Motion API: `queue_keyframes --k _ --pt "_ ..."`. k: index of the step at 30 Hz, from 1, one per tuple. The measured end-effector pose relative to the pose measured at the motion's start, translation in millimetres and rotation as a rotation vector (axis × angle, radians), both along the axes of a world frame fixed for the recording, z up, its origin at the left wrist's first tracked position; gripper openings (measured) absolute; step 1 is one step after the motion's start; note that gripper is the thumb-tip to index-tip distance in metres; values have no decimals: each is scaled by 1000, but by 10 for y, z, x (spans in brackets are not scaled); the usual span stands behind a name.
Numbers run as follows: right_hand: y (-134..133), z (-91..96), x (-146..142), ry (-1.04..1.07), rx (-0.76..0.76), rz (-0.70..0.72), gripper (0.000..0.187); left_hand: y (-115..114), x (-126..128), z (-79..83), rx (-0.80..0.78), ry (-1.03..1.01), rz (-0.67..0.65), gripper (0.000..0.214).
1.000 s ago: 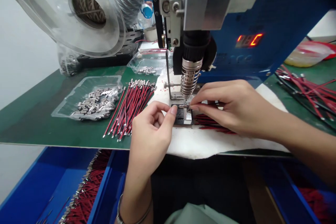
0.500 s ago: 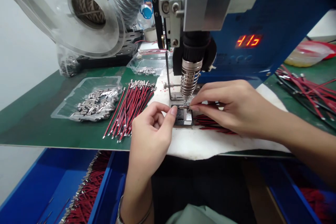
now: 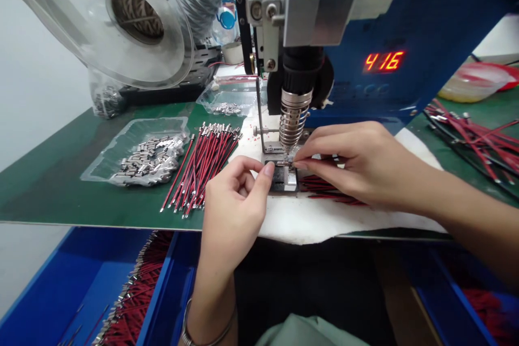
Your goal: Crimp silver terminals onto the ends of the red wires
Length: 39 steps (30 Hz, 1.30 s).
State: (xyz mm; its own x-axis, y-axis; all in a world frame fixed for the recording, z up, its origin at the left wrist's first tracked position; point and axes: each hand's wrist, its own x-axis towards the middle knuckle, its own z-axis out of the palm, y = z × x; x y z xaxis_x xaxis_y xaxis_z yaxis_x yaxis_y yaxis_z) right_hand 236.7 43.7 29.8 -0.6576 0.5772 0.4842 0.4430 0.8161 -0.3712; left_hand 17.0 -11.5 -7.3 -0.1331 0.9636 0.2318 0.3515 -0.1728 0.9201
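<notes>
My right hand pinches the metal end of a thin red wire and holds it on a small black fixture under the heater nozzle of a blue machine. My left hand is curled, its thumb and forefinger pressed to the fixture's left edge; whether it grips anything is hidden. More red wires lie under my right hand on the white pad.
A bundle of red and black wires and a clear tray of metal sleeves lie on the green mat at left. A large clear reel stands behind. More wires lie right. Blue bins sit below.
Both hands stay where they were at the fixture. The red display on the machine has changed and now reads 416.
</notes>
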Motion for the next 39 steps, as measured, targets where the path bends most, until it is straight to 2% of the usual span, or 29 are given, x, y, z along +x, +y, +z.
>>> queue_keyframes --k 39 --pt "-2 -23 -3 4 -13 -6 20 -8 -7 -2 5 -1 -7 23"
